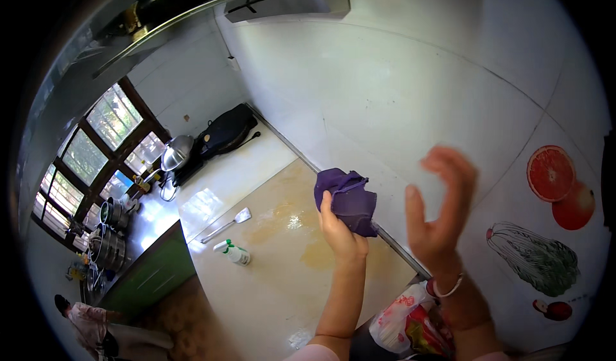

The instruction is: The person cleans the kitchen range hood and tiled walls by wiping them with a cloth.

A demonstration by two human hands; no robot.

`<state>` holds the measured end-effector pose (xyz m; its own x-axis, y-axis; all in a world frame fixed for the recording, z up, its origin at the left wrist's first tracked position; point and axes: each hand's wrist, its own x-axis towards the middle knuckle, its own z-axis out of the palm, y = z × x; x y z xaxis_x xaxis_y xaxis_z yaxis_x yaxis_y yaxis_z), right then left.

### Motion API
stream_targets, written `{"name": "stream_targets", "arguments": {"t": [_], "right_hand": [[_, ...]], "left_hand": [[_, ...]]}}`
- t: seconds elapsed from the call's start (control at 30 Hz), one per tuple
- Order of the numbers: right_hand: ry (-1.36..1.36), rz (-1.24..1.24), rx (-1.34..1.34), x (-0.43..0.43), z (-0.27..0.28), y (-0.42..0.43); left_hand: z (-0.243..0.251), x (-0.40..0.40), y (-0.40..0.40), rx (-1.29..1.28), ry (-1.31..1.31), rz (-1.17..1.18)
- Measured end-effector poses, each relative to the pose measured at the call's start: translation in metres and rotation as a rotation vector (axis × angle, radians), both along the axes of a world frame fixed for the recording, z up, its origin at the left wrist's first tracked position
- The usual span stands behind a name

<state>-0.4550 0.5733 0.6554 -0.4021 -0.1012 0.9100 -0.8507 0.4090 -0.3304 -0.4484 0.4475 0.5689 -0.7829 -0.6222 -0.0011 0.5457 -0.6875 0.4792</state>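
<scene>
My left hand [341, 233] grips a folded purple cloth [347, 202], thumb lying across its face, above the countertop's edge by the wall. To its right my right hand [442, 216] is raised before the white wall, slightly blurred, fingers curved and apart from the thumb, with nothing in it. Below and left of the cloth, a white spray bottle with a green-trimmed nozzle [236, 253] stands on the pale countertop [274, 298]. A metal spatula [231, 224] lies just beyond the bottle. Yellowish wet patches [320, 252] mark the surface around my left hand.
A black electric appliance [226, 132] and a shiny metal wok or lid [177, 153] sit at the far corner. Stacked metal pots [108, 248] stand under the window. Plastic bags [397, 317] lie at the lower right. Another person [91, 325] stands at the lower left. A range hood hangs overhead.
</scene>
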Motion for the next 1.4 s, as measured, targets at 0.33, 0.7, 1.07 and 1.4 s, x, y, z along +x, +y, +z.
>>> {"name": "stream_targets", "arguments": {"t": [0.33, 0.7, 1.07, 1.4], "right_hand": [[-0.472, 0.104, -0.064, 0.022, -0.098, 0.015], [-0.549, 0.107, -0.122, 0.032, -0.099, 0.030], [-0.547, 0.105, -0.133, 0.033, -0.103, 0.038], [-0.553, 0.101, -0.092, 0.031, -0.104, 0.043]], "left_hand": [[-0.002, 0.000, 0.012, 0.023, -0.020, -0.088], [0.003, 0.003, 0.019, 0.006, -0.025, -0.126], [0.003, 0.003, 0.028, 0.002, -0.001, -0.155], [0.007, 0.006, 0.031, 0.017, 0.013, -0.188]]}}
